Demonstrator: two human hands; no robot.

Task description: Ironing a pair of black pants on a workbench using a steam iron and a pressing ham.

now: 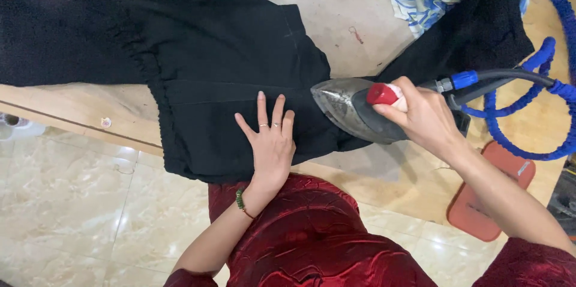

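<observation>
Black garment [228, 71] lies spread on the desk [78, 107], its lower edge hanging over the front. Left hand [271, 143] presses flat, fingers apart; right hand [423, 116] is clamped on the steam iron [348, 107], nose pointing at those fingers. Keep the cloth taut and the flat hand ahead of the soleplate; the blue hose [540, 59] seems slack enough.

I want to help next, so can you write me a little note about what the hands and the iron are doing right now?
Left hand: open, flat on the black garment, holding it smooth.
Right hand: closed round the handle of the iron; the iron's tip sits on the garment.
The garment is spread over the table, one edge hanging off.
Done: cloth beside the left hand looks flat.
Left: the gathered folds further left are still bunched.
</observation>
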